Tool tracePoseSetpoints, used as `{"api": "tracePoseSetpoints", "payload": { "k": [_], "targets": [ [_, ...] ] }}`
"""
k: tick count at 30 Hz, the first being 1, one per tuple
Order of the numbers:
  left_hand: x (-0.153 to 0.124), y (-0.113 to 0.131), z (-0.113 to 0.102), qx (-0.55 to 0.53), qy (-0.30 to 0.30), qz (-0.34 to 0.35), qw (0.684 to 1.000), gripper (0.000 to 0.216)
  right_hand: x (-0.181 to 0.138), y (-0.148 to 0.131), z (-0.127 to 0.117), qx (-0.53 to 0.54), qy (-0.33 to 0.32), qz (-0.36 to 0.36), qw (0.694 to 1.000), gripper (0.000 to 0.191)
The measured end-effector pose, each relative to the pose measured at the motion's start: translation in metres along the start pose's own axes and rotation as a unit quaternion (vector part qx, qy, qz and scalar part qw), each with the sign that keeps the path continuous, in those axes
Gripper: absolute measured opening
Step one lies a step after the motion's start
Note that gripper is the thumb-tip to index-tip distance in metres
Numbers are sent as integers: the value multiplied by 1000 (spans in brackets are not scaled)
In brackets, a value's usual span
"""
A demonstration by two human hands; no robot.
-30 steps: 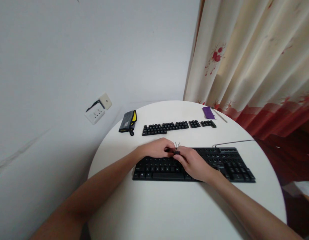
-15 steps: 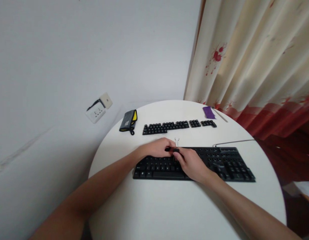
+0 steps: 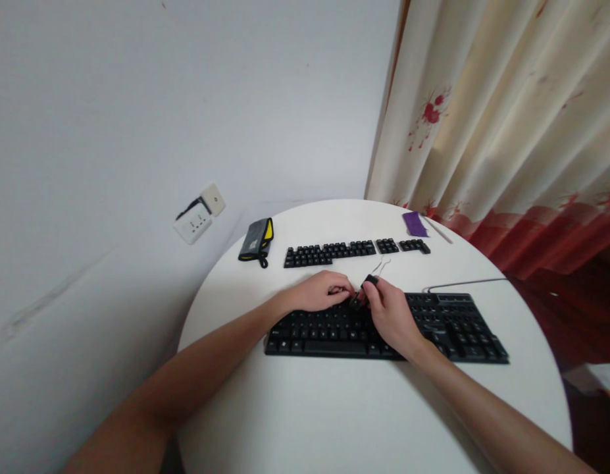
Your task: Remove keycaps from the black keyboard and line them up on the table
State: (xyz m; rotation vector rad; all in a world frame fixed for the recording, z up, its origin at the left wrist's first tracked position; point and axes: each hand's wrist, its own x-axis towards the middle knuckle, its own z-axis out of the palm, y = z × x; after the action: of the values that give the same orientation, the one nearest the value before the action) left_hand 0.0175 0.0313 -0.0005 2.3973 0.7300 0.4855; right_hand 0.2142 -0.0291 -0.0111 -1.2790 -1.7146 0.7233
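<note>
In my right hand is a keycap puller with a black handle and thin wire loops, tilted so that one pair of wires points up and away. A small dark piece, probably a keycap, sits at its lower end, between my two hands. My left hand rests over the upper rows of the black keyboard, its fingers curled and tips close to that dark piece. Whether the left fingertips grip it is hidden. Beneath both hands, the middle of the keyboard is partly covered.
Rows of removed black keycaps lie behind the keyboard. A grey and yellow pouch is at the back left, a purple cloth and a thin pale stick at the back right. The keyboard cable runs off the round white table.
My right hand has lifted slightly and shifted right with the keycap puller, which now leans to the right. The left hand has stayed nearly in place, and a gap shows between the hands.
</note>
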Motion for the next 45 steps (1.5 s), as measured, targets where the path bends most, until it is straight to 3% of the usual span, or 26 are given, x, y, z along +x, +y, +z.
{"api": "tracePoseSetpoints", "payload": {
  "k": [3,5,8,11,22,33,43,45],
  "targets": [
    [1,5,2,21,126,-7,992,25,3,1,-3,10,42,12,999,35],
    [1,8,4,38,157,12,987,23,5,3,-5,13,54,15,998,36],
    [1,12,7,68,113,61,989,22,6,4,-5,9,55,17,998,37],
    [1,12,11,79,85,68,991,22,5,3,-4,9,46,16,999,36],
    [3,7,16,143,77,136,977,20,6,8,0,23,19,39,999,35],
    [0,12,14,277,95,120,949,22,7,12,0,16,23,37,999,31],
    [0,13,15,220,100,204,949,12,6,11,0,10,33,16,999,34],
    [0,11,12,191,125,205,952,11,7,11,0,19,35,23,999,34]
  ]
}}
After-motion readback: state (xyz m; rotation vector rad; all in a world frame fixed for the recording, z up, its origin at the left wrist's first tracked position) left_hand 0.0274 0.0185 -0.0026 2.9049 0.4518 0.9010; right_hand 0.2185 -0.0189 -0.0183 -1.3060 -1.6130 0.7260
